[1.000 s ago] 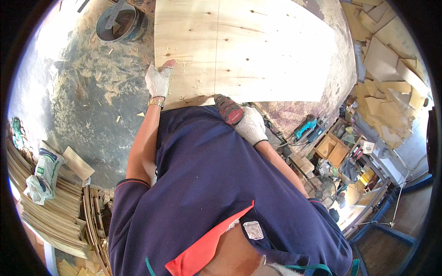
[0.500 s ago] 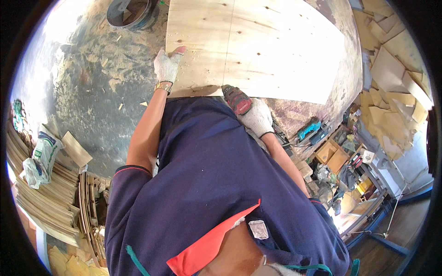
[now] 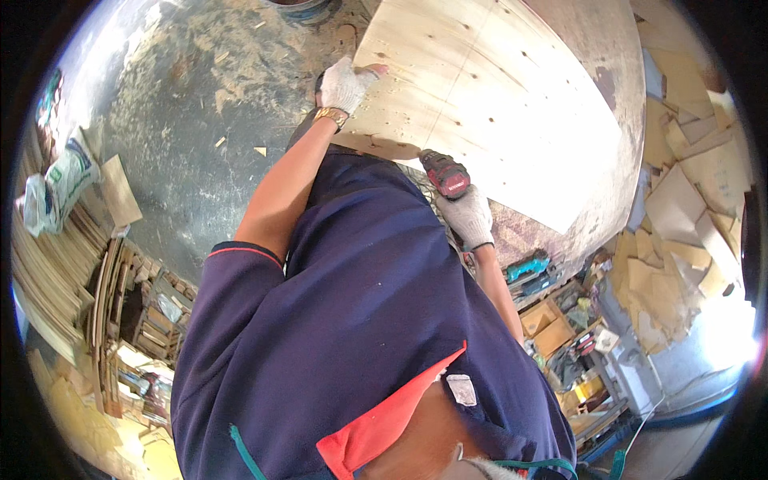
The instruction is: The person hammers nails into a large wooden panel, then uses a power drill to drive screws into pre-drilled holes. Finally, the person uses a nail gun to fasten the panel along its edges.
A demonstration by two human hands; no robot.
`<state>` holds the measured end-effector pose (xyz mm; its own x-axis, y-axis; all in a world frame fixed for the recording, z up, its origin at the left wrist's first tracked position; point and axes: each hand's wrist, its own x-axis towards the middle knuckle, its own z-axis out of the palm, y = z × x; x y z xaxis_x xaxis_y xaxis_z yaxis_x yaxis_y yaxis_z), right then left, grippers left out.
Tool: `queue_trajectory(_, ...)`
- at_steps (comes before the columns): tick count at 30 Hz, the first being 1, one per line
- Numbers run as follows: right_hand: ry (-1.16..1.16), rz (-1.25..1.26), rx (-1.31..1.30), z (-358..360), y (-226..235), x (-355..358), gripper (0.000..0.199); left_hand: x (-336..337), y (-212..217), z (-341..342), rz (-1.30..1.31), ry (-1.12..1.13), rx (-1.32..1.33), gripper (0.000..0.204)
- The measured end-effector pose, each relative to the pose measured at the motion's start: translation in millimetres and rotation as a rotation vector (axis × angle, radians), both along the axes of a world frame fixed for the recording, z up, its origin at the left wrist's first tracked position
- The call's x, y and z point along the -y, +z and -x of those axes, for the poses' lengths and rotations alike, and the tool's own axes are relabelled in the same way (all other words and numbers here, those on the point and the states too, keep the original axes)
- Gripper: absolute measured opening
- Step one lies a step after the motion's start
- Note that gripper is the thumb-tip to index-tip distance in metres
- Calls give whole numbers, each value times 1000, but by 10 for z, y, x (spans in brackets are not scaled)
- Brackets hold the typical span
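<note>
A pale plywood board (image 3: 480,96) with dark knots and a thin line across it lies in front of me. My left hand (image 3: 344,86), in a white knit glove with bare fingertips, grips the board's left edge, thumb on top; its other fingers are mostly hidden. My right hand (image 3: 467,216), also gloved, is closed round a red and black cordless drill (image 3: 448,176). The drill's front end is at the board's near edge, its tip hidden or too small to make out. Wood shavings are scattered on the board near my left hand.
A blue power tool (image 3: 528,266) lies right of my right forearm, beside wooden boxes (image 3: 550,326) and clutter. Scrap sheets (image 3: 680,200) are heaped at far right. Stacked boards (image 3: 52,264) and a white sack (image 3: 64,184) stand left. A bucket (image 3: 302,10) shows at the top edge.
The view has turned, so the board now looks slanted and both hands appear farther right. My left hand still grips the board's edge; the drill is still in my right hand at the near edge.
</note>
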<state>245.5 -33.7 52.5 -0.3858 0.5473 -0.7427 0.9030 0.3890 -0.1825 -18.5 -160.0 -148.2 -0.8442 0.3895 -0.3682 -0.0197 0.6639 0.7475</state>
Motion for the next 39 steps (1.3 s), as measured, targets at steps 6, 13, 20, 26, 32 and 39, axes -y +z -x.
queue_trajectory(6,46,39,60,64,110,-71,45,-9,35,21,59,-26,-56,86)
queue_trajectory(13,60,14,64,11,28,-66,48,-17,118,30,100,-42,-32,85)
queue_trajectory(20,60,-12,30,18,44,-26,42,-26,30,24,62,-21,-34,79)
queue_trajectory(26,24,-1,-269,-187,523,-130,46,-7,40,-14,96,-22,-91,80)
queue_trajectory(32,-338,-54,-443,-676,1419,-733,31,-27,197,14,90,-56,56,81)
queue_trajectory(39,-710,128,-764,-684,992,-417,15,-11,91,-14,-111,-24,-84,85)
